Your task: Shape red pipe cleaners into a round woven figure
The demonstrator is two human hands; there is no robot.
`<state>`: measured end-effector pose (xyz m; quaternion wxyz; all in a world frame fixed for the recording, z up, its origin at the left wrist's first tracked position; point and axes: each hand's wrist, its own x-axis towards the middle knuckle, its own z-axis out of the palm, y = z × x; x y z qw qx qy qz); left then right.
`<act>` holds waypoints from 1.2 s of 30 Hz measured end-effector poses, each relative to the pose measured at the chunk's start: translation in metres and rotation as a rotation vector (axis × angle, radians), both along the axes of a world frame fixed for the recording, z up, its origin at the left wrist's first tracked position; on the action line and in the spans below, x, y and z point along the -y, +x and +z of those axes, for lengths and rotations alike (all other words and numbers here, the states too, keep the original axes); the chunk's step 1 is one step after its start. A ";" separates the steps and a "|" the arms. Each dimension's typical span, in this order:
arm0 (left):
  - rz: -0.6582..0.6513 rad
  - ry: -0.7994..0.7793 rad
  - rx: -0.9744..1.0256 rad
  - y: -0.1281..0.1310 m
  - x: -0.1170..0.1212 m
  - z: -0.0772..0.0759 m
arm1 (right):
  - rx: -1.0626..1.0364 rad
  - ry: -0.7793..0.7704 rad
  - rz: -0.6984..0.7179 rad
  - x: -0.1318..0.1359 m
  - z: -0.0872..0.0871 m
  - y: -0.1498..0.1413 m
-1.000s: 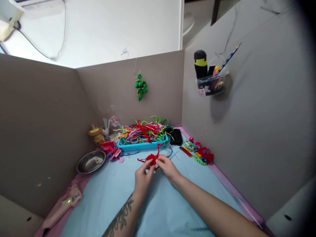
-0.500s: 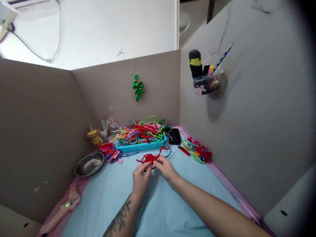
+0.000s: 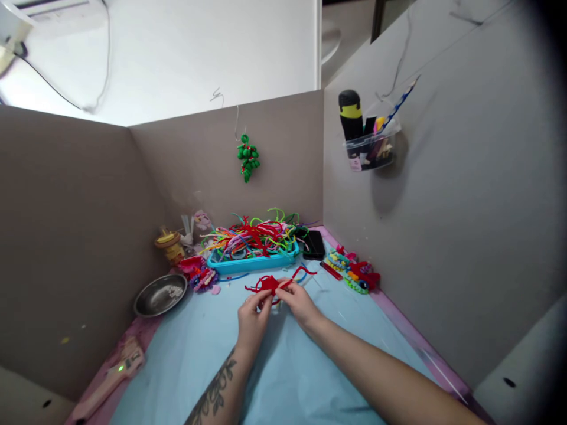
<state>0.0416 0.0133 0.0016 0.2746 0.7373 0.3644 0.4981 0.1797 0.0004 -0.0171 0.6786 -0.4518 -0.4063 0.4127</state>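
A red piece of bent pipe cleaners [image 3: 268, 284] is held above the blue table cover, its loose ends sticking out left and right. My left hand [image 3: 253, 316] pinches its near left side between thumb and fingers. From the right, my right hand [image 3: 297, 301] is closed on the same piece, and one long red end runs out past its fingers toward the upper right. The fingertips of both hands nearly meet and hide part of the piece. Beyond the hands stands a blue tray [image 3: 248, 264] heaped with pipe cleaners [image 3: 261, 233] of many colours.
A metal bowl [image 3: 155, 301] with small white bits lies left, a pink glue gun [image 3: 108, 383] nearer. Colourful finished pieces [image 3: 354, 271], a red cutter [image 3: 331, 271] and a black phone [image 3: 314, 245] lie right. Panels enclose three sides; a clear cup [image 3: 370, 152] hangs on the right one.
The loose red end by my right hand has swung down to the right and reaches further out. Both hands keep their hold; the view has shifted slightly right.
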 end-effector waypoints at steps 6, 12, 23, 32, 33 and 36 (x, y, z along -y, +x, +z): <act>0.006 -0.024 0.002 0.001 0.001 0.001 | -0.155 -0.032 0.020 0.002 0.010 -0.001; 0.034 -0.059 0.048 0.000 0.001 0.000 | -0.216 -0.057 0.062 0.005 0.015 -0.002; 0.057 -0.025 -0.005 0.000 0.004 0.005 | -0.247 -0.040 0.154 0.008 0.017 -0.006; -0.023 -0.110 0.083 0.003 0.005 0.011 | -0.034 0.013 -0.010 0.000 0.007 0.002; 0.004 -0.102 0.087 0.002 0.004 0.012 | 0.008 0.012 -0.029 0.001 0.007 0.003; 0.112 -0.023 0.075 -0.001 0.000 0.013 | 0.091 -0.006 -0.026 0.002 0.009 0.007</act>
